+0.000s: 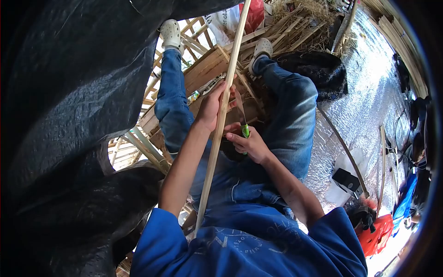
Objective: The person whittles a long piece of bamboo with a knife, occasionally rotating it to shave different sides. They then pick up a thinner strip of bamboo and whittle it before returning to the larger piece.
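A long pale bamboo strip [213, 159] runs from the top of the view down to my blue shirt. My left hand [212, 107] is wrapped round its upper middle, with fingertips showing on the far side. In my right hand [247, 142] is a knife with a green handle [245, 131], held just to the right of the strip. Its thin blade [239, 107] points up toward my left fingertips; whether it touches the strip I cannot tell.
Wooden boards [207, 64] and split bamboo pieces [295, 37] lie beyond my legs. Black sheeting [83, 92] hangs at the left. Silver foil matting [369, 78] covers the right side, with a black box [346, 180] and a red bag [376, 235].
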The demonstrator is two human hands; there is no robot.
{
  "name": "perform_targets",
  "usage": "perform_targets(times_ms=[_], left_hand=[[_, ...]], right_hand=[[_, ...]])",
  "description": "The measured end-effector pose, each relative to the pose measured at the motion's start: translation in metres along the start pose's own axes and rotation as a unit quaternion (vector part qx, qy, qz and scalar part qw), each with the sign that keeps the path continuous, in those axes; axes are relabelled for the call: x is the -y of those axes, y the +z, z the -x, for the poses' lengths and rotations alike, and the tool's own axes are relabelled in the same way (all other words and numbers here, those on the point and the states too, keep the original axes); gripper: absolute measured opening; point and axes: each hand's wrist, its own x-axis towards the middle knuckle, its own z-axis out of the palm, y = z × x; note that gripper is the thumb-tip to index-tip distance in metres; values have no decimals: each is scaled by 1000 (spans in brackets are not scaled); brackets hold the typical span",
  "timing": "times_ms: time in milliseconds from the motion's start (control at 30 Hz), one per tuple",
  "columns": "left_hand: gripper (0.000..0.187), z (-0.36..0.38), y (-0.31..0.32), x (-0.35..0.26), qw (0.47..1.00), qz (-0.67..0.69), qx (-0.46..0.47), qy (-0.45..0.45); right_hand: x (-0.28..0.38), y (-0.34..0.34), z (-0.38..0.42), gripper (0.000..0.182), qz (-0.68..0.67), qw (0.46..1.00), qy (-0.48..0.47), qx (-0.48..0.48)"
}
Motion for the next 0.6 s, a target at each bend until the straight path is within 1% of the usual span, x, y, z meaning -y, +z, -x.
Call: perform_targets(times_ms=[67, 133, 200, 233, 267, 300, 367, 433, 500, 533, 600], left_hand=[[43, -1, -2, 3, 1000, 23, 14, -4], [44, -2, -2, 5, 999, 43, 29, -10], [39, 3, 6, 6, 995, 98, -4, -28], [39, 5, 8, 8, 995, 98, -4, -30], [37, 7, 9, 11, 995, 94, -28, -28], [36, 8, 11, 13, 994, 90, -51, -25], [33, 8, 9, 21, 995, 79, -57, -13], [30, 8, 7, 27, 996, 70, -63, -1], [24, 10, 12, 24, 993, 25, -111, 6], [24, 10, 9, 25, 993, 27, -113, 6], [32, 7, 3, 25, 997, 10, -77, 30]], right_hand=[[2, 0, 1, 23, 0, 1000, 0, -7], [3, 0, 2, 19, -56, 997, 3, -54], [3, -3, 1, 19, -74, 995, 7, -60], [3, -5, 1, 19, -91, 994, 10, -65], [3, -4, 1, 19, -92, 994, 10, -66], [4, -2, 1, 19, -69, 996, 8, -63], [3, 0, 0, 19, -46, 997, 8, -59], [0, 1, -1, 20, 13, 997, -10, -70], [0, 0, -1, 21, 25, 997, -7, -70], [-1, 0, -1, 22, 36, 997, -5, -70], [-1, -1, -2, 23, 46, 997, 4, -54]])
